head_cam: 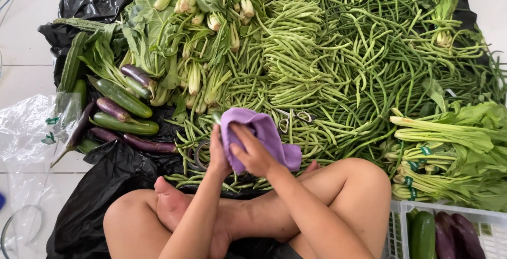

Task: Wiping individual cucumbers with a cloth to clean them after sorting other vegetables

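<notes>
Both forearms are bare from the elbow down, with no sleeve in sight. The left hand [217, 153] and the right hand [253, 153] wear no gloves, rings, watch or bracelet. The legs are bare too, thighs, knees and shins uncovered, and one bare foot [171, 206] shows, without sock or shoe. No clothing appears anywhere on the visible body.

The purple cloth [261, 135] wraps what looks like a cucumber [216, 116], only its far tip showing. The white crate [449, 211] runs off the near right corner. Scissors [296, 117] lie half-buried among long beans [338, 68].
</notes>
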